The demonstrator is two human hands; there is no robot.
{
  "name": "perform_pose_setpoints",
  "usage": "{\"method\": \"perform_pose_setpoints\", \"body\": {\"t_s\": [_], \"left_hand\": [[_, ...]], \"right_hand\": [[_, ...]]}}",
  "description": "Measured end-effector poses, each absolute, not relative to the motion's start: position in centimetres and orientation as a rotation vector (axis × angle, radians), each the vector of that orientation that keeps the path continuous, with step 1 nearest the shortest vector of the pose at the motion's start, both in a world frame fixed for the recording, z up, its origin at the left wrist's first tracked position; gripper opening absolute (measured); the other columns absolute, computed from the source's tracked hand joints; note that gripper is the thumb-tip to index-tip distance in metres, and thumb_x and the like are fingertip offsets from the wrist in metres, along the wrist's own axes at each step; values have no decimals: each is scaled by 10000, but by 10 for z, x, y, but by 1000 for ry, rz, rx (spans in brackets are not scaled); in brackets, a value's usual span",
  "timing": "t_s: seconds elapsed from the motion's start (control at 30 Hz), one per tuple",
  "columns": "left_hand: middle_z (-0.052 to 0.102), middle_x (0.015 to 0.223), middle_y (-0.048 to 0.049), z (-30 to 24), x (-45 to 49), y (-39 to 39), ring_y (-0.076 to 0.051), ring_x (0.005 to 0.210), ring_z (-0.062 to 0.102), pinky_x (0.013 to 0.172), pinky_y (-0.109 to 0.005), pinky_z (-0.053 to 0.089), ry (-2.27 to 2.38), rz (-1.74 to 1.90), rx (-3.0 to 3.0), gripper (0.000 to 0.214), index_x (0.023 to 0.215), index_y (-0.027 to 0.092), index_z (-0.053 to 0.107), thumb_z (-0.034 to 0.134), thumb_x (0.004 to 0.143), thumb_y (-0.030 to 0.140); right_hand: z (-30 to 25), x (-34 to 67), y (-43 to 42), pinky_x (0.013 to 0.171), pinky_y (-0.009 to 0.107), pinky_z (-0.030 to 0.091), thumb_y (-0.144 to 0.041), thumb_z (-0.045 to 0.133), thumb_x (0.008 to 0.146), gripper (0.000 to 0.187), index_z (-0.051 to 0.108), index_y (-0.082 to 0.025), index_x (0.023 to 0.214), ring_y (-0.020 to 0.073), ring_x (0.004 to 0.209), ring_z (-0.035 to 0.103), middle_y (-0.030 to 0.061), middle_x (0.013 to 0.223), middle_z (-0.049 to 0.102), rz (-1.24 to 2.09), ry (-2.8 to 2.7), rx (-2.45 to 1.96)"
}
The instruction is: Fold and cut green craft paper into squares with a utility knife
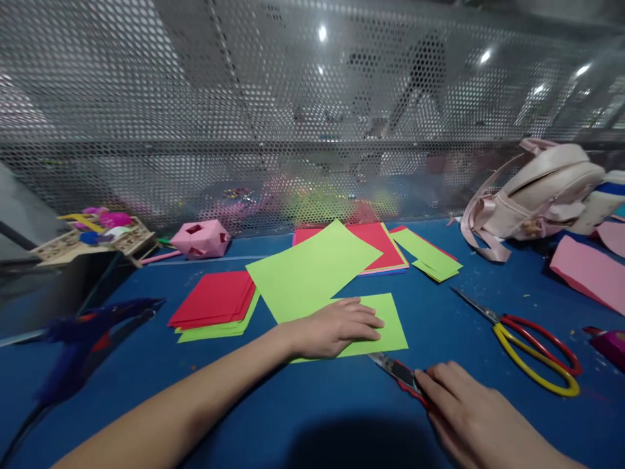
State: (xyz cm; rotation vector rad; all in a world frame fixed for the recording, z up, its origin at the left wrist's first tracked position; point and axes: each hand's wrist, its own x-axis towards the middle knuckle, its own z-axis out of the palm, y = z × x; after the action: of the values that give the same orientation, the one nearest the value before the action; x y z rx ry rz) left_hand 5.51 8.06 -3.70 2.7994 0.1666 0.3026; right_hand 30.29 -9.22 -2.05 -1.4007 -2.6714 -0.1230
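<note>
My left hand (336, 326) lies flat, fingers stretched out, on a folded light-green paper sheet (390, 319) on the blue table (312, 404). A larger light-green sheet (312, 267) lies just behind it. My right hand (469, 410) is closed round a red utility knife (398, 372) near the front edge. The knife's blade points toward the green sheet's lower right corner.
Red-and-yellow scissors (532, 342) lie to the right. Stacks of red and green paper (215, 303) lie left, more coloured sheets (390, 251) behind. A pink paper box (200, 238), a blue glue gun (88, 339), a pink bag (537, 192) and a perforated metal screen (293, 117) surround the area.
</note>
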Motion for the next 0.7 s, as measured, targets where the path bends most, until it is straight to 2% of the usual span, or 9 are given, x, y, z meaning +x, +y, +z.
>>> {"method": "perform_pose_setpoints", "body": {"t_s": [0.27,0.37,0.5,0.6,0.7], "left_hand": [[660,1160,-118,-26,60,77,-197,1133,591,1071,-356,416,151,403,2827,290,1042,168,620,346,962,117],[640,1262,-99,-24,54,80,-206,1215,561,1115,-374,377,157,319,2822,313,1121,192,618,338,986,157],[486,1476,-48,-27,41,86,-242,1400,399,1188,-463,263,216,158,2833,373,1302,255,552,359,988,197],[428,1517,-26,-28,36,88,-237,1440,333,1208,-474,210,240,91,2831,404,1348,283,526,366,984,208],[416,1524,-19,-29,35,88,-224,1451,309,1216,-459,191,258,72,2837,415,1355,283,526,361,982,206]], "right_hand": [[-23,306,-86,579,240,587,-87,549,770,422,596,-141,1186,202,777,688,75,916,691,-200,-2695,-1335],[-26,309,-85,605,241,594,-90,566,765,446,588,-153,1206,195,779,693,68,925,696,-199,-2662,-1331],[-27,313,-86,628,251,600,-87,561,764,493,562,-151,1253,206,817,698,82,974,701,-167,-2652,-1325],[-26,313,-87,607,230,588,-85,536,785,489,549,-171,1266,198,831,693,85,997,695,-90,-2620,-1345],[-23,313,-87,698,221,587,-91,510,834,465,536,-192,1287,175,859,684,72,1004,690,23,-2617,-1357]]}}
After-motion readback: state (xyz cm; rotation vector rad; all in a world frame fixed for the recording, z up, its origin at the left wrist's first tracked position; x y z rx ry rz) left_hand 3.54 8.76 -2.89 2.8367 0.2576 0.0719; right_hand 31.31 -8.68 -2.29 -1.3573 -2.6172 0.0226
